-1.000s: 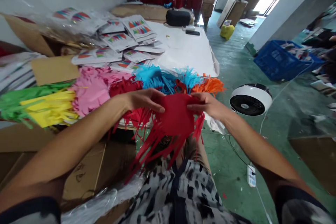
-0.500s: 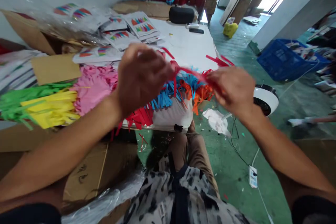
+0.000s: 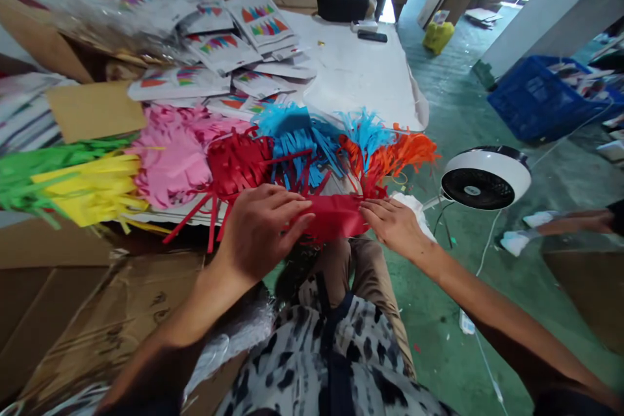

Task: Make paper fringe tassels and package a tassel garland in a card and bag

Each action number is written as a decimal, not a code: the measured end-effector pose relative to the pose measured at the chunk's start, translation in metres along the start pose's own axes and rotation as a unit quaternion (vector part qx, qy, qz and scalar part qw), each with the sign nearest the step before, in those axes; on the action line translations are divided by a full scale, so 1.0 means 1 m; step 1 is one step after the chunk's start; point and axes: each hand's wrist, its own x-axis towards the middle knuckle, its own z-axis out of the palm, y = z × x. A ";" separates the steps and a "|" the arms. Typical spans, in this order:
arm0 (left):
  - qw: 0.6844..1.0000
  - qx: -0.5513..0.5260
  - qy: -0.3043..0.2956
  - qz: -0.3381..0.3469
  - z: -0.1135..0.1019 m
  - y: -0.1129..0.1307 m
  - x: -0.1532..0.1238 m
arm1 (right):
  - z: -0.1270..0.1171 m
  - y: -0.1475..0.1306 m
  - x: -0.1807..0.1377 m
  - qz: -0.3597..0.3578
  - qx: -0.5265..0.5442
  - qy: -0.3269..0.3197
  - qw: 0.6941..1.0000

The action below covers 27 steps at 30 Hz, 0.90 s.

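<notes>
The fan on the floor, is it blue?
No, the fan on the green floor is white with a black front grille.

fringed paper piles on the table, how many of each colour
green pile: 1
yellow pile: 1
pink pile: 1
red pile: 1
blue piles: 2
orange pile: 1
total: 7, plus the red piece under the left hand and right hand
</notes>
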 end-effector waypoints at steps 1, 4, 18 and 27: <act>1.000 -0.019 0.006 0.012 0.006 0.005 0.003 | 0.001 0.000 -0.001 0.003 0.005 -0.011 1.000; 0.994 -0.058 -0.076 0.054 0.037 0.004 0.008 | 0.003 -0.002 -0.005 0.016 0.021 -0.038 0.999; 0.989 0.030 -0.002 0.144 0.077 -0.013 -0.009 | -0.008 -0.004 -0.002 0.069 0.002 -0.171 0.983; 0.996 0.007 -0.035 0.084 0.101 -0.009 -0.013 | -0.023 -0.040 0.000 0.083 0.088 -0.098 0.988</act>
